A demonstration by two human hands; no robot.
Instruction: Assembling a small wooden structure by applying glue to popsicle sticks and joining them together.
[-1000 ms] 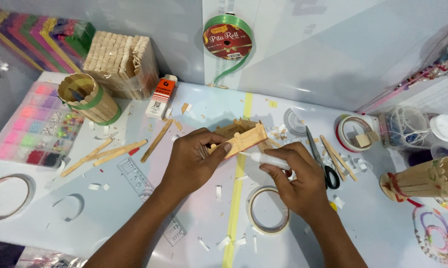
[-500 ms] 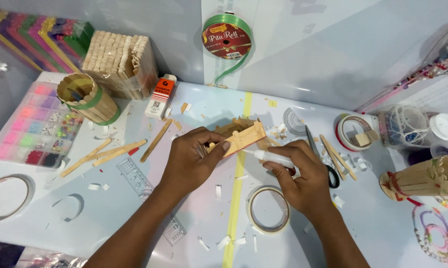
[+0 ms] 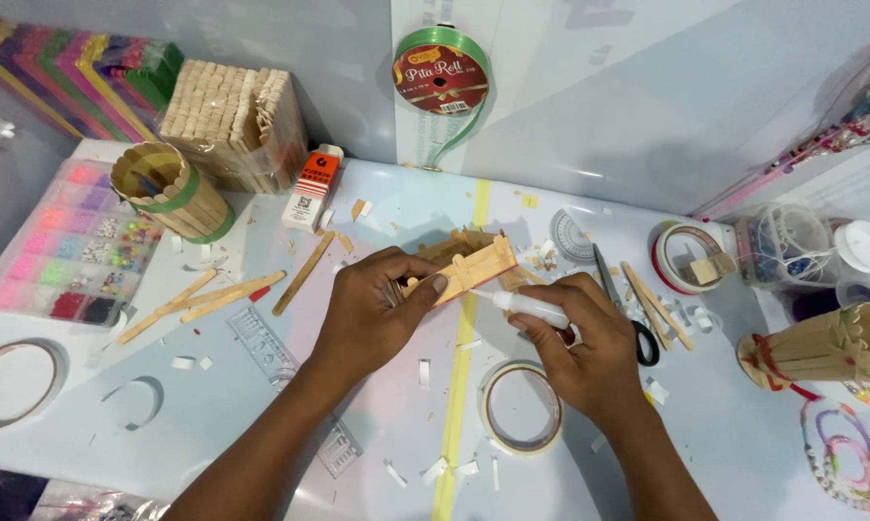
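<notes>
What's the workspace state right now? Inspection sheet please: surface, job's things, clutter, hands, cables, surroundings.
Surface: pale table, a yellow tape line down the middle, paper scraps all over.
Job's things: wooden stick piece; white glue tube, nozzle at the piece.
Clutter: tape roll, scissors, loose sticks, bead box, stick cup.
Hands: left hand grips the piece; right hand holds the tube.
Cables: nothing seen.
Surroundings: green ribbon spool on the wall.

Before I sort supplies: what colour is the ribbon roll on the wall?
The ribbon roll is green with a dark red centre label, clear in the head view.
</notes>
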